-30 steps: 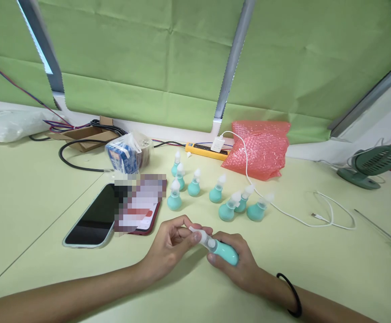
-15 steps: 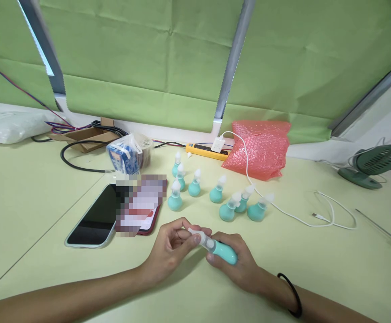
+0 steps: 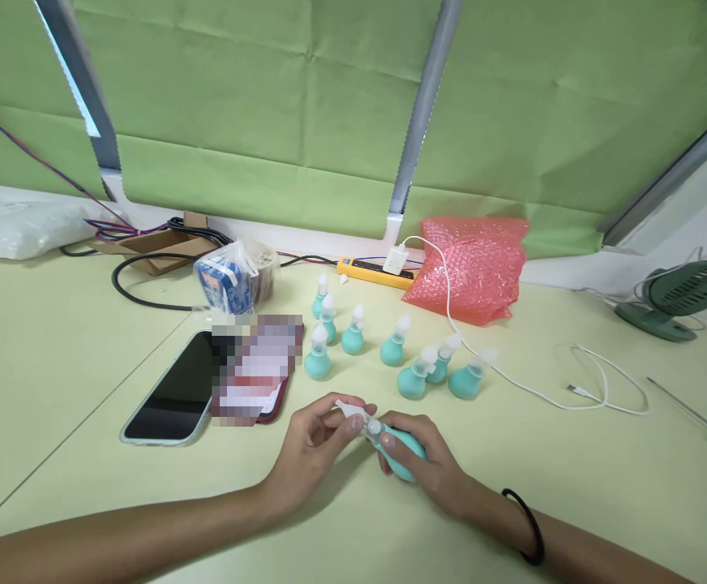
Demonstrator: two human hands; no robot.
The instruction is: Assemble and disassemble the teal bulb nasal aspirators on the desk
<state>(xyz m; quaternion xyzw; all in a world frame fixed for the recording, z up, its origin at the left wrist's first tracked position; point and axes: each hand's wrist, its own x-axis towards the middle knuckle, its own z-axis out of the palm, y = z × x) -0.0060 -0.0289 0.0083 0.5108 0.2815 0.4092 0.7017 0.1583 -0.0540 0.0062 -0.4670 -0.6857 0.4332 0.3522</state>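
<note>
Both hands meet low at the middle of the pale green table (image 3: 572, 478). My right hand (image 3: 430, 470) is wrapped round the teal bulb (image 3: 403, 448) of a small squeeze bulb with a clear tip. My left hand (image 3: 314, 446) pinches that clear tip (image 3: 353, 411) between thumb and fingers. The bulb lies tilted, tip pointing up-left. Behind my hands stand several more teal bulbs (image 3: 411, 375) with white tips, upright and spread in a loose row.
Two phones (image 3: 174, 392) lie left of my hands, one partly blurred. Further back are a plastic-wrapped blue pack (image 3: 232, 284), a cardboard box (image 3: 152, 242) with black cable, a yellow power strip (image 3: 378, 273), pink bubble wrap (image 3: 472, 268), a white charging cable (image 3: 572, 389) and a green fan (image 3: 675, 296).
My hands have shifted slightly up and left with the bulb. The bulb has tilted more steeply and my right fingers cover more of it.
</note>
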